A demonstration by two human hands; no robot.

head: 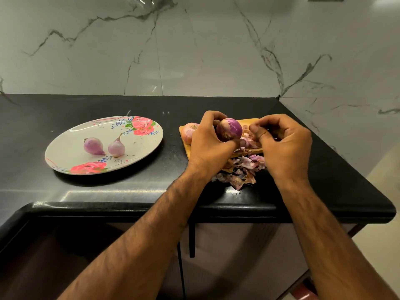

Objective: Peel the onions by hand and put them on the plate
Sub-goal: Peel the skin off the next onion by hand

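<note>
Left hand (207, 144) curls around a glossy round purple onion (229, 128) above the wooden board (249, 121); right hand (283, 144) curls beside it, grip unclear. Two smooth peeled onions (94, 145) lie on the floral plate (65, 148).

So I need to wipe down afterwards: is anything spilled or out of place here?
Yes: loose onion skins have spilled off the wooden board onto the black counter, near its front edge. Otherwise tidy: two peeled onions lie on the plate, and the left hand holds an onion over the board.
</note>
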